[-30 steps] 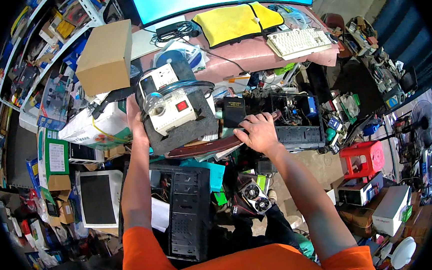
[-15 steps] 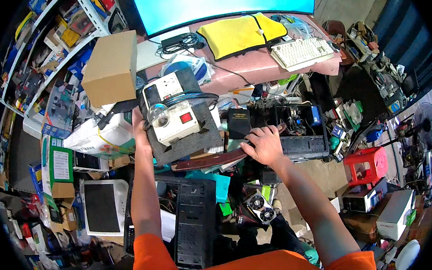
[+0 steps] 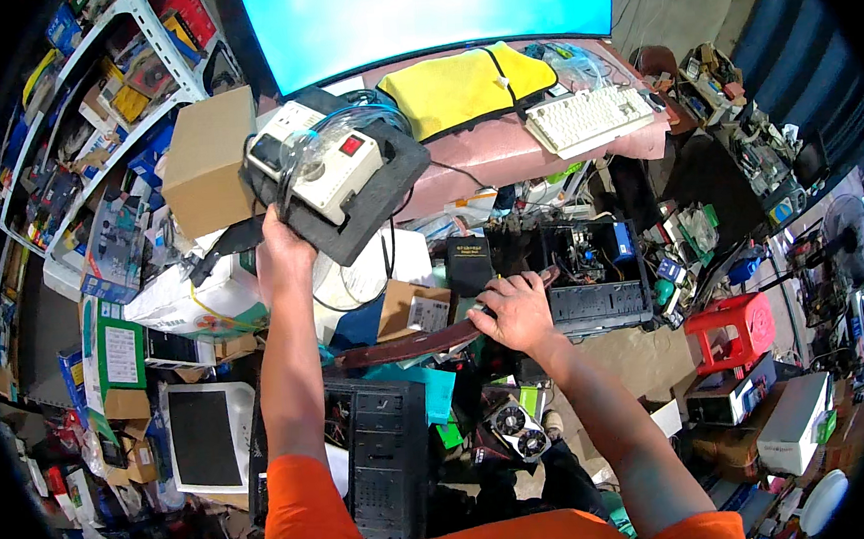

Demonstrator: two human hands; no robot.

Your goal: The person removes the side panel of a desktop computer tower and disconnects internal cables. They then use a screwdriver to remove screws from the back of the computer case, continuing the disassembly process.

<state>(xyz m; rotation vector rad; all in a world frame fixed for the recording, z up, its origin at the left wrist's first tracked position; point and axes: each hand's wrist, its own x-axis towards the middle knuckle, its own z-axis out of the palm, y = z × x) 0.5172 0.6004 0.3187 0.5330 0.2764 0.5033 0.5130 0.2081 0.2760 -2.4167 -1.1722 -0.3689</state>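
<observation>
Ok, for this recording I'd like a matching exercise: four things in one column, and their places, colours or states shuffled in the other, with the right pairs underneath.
Things
1. Left hand
2. Keyboard
3. Right hand
4. Stool

Places, colours or states
A. Laid on a reddish-brown curved strip
B. Red, over at the right side of the view
C. Holding the edge of a dark foam slab that carries a white device
D. Off-white, on the pink-covered desk

Right pairs: 1-C, 2-D, 3-A, 4-B
</observation>
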